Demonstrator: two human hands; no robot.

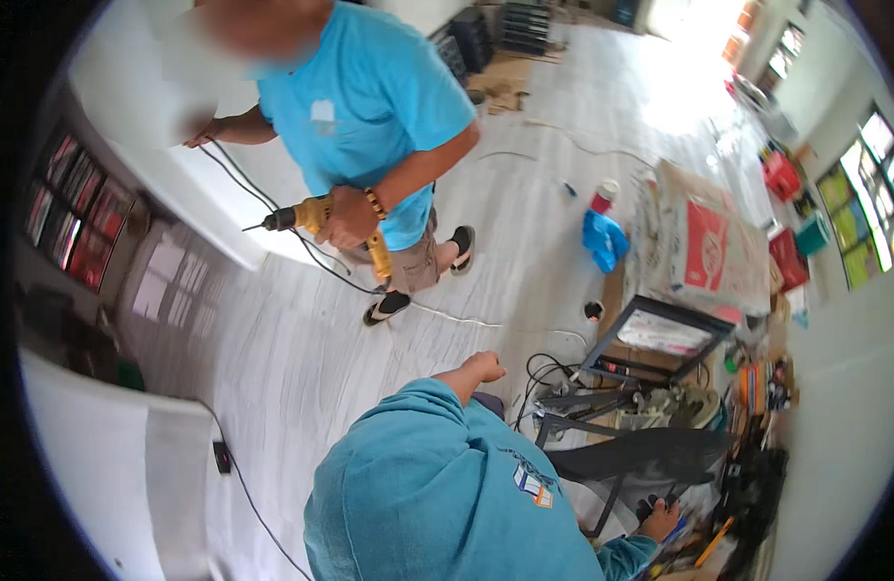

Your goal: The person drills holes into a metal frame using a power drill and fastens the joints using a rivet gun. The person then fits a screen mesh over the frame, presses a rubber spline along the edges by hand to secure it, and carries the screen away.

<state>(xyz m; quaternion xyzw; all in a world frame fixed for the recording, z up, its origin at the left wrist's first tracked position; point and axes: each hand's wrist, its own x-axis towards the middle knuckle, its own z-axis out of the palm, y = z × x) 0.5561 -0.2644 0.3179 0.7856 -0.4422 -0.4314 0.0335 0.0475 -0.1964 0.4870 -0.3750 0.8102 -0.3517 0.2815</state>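
Note:
My left hand [485, 366] is held out over the floor, its fingers curled into a loose fist with nothing showing in it. Low on the right, my right hand [660, 520] reaches down among tools and clutter. Its fingers are bent around a small black thing [646, 506] whose kind I cannot make out. A black-framed mesh panel [650, 453] lies just above that hand. Across from me, a person in a light blue shirt [369, 107] grips a yellow power drill [314, 213] with a bit fitted, and a dark cable hangs beside it.
Stacked wrapped bags [708, 242] stand at right, behind a black rectangular frame [660, 334]. A blue plastic bag [604, 239] and a red container [602, 198] are on the floor. A white cable [456, 317] crosses the floor. A black cord [243, 474] runs at lower left.

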